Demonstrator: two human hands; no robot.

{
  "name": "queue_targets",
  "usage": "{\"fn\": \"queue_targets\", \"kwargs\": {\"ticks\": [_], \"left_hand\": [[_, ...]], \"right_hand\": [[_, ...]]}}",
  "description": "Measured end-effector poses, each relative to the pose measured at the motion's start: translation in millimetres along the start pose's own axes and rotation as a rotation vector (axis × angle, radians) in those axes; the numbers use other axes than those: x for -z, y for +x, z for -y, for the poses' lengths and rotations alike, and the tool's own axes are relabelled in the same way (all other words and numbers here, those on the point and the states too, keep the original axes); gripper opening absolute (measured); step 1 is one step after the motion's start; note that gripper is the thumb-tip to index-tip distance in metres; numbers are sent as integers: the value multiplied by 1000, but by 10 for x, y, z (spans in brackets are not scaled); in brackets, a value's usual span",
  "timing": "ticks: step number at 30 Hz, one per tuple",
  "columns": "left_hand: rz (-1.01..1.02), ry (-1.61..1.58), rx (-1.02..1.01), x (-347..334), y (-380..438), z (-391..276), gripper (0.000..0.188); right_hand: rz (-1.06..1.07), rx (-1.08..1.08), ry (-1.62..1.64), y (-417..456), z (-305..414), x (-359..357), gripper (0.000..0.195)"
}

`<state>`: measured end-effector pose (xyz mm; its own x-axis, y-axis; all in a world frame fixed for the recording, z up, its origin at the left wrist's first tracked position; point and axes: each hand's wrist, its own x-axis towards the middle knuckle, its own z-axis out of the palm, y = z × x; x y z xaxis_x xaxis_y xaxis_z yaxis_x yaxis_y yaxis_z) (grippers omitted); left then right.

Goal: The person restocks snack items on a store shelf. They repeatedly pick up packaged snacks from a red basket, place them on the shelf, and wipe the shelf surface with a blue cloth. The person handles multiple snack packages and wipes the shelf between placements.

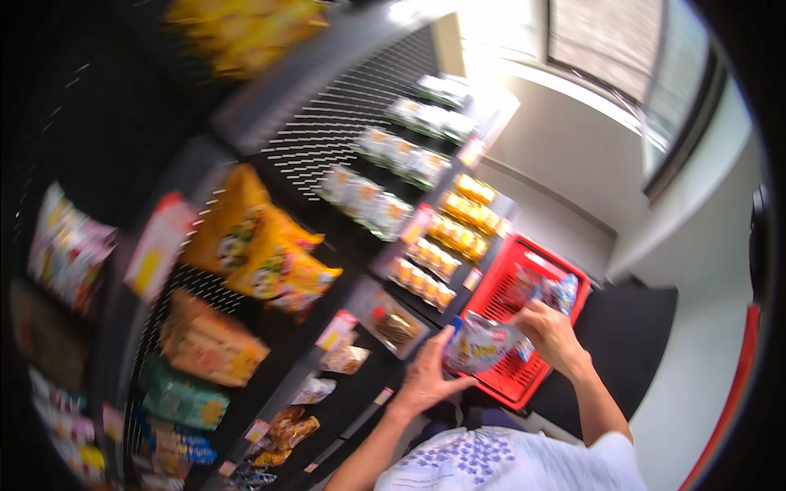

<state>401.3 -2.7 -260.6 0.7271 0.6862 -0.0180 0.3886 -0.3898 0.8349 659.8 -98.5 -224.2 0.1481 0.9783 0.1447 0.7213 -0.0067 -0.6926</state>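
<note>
A silvery snack bag (485,344) with printed lettering hangs over the near part of a red plastic shopping basket (519,393). My right hand (549,337) pinches the bag by its right-hand end. At the other end, beside a blue corner of the packaging, is my left hand (427,377), its thumb spread from the fingers; whether the fingertips touch the bag is unclear. Inside the basket, beyond my right hand, lie other shiny packets (559,291), partly hidden and blurred.
Black store shelves (344,258) run along the left, holding yellow snack bags (261,245), brown packs (212,340), rows of white packs (368,196) and small orange-yellow packs (463,221). Price tags (336,328) line their edges. A dark surface (620,350) lies right of the basket, near a window (608,43).
</note>
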Motion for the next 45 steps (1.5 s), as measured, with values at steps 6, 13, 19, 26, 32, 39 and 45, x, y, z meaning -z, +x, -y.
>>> {"fn": "queue_targets", "kwargs": {"ticks": [6,13,19,26,32,39,45], "left_hand": [[-94,-148,60,345,-431,-167,74],[-479,-218,-52,960,-1102,-497,59],[-516,-349,-140,1670,-1551,-1153,68],[-644,-218,-331,2593,-1863,-1843,69],[-893,268,-431,3567,-1941,-2017,60],[-939,211,-265,4271,-1700,-1725,51],[-1002,488,-211,4574,-1609,-1431,54]], "right_hand": [[-109,174,39,159,921,51,15],[-111,173,398,319,1646,12,78],[333,359,461,579,2367,-73,64],[321,729,579,1076,3616,91,47],[406,798,709,1690,4476,183,43],[285,787,408,2482,4839,-144,54],[308,761,373,2763,4909,-377,57]]}}
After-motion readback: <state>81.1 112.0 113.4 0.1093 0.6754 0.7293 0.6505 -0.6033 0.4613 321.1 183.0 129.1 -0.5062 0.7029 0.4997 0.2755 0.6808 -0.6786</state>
